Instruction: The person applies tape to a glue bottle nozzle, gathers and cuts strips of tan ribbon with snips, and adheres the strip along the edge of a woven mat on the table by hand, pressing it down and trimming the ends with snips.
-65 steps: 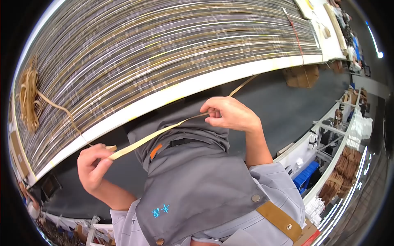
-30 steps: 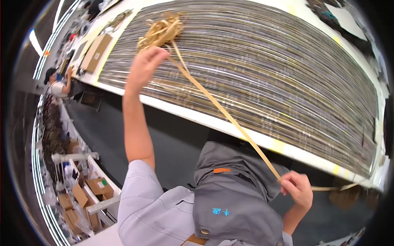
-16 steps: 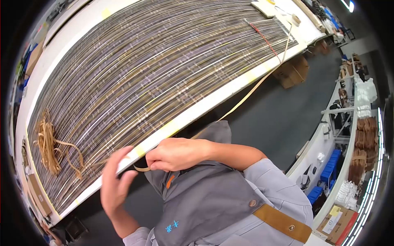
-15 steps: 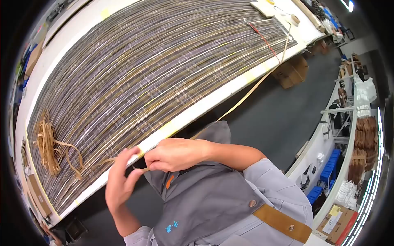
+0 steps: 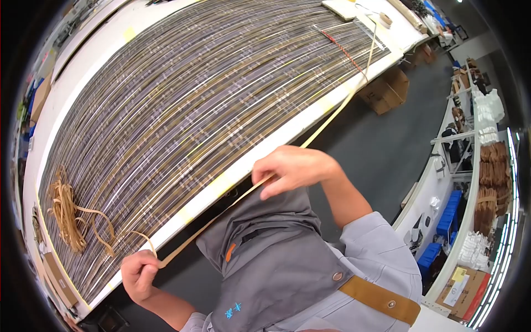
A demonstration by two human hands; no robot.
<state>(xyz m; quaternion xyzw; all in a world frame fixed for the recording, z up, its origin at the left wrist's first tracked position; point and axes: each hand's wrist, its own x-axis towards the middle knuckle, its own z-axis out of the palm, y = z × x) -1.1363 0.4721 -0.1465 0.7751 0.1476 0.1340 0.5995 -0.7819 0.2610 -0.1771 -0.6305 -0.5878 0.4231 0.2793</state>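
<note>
A narrow tan strap stretches nearly straight in front of my apron, just off the table's near edge. My left hand is closed on it at the lower left, with a short curled piece rising from the fist over the edge. Farther right, my right hand pinches the same strap between thumb and fingers. Past this hand the strap runs on up to the far right end of the table. A bundle of tan straps lies on the striped strips, trailing loose loops toward my left hand.
The white table edge crosses diagonally before me. At its far right end are a red cord and a tape roll. A cardboard box sits beneath. Shelving with brown bundles and blue bins stands at right.
My hands have moved apart, the left down and leftward, the right up and rightward. The strap between them now shows as one long taut length.
</note>
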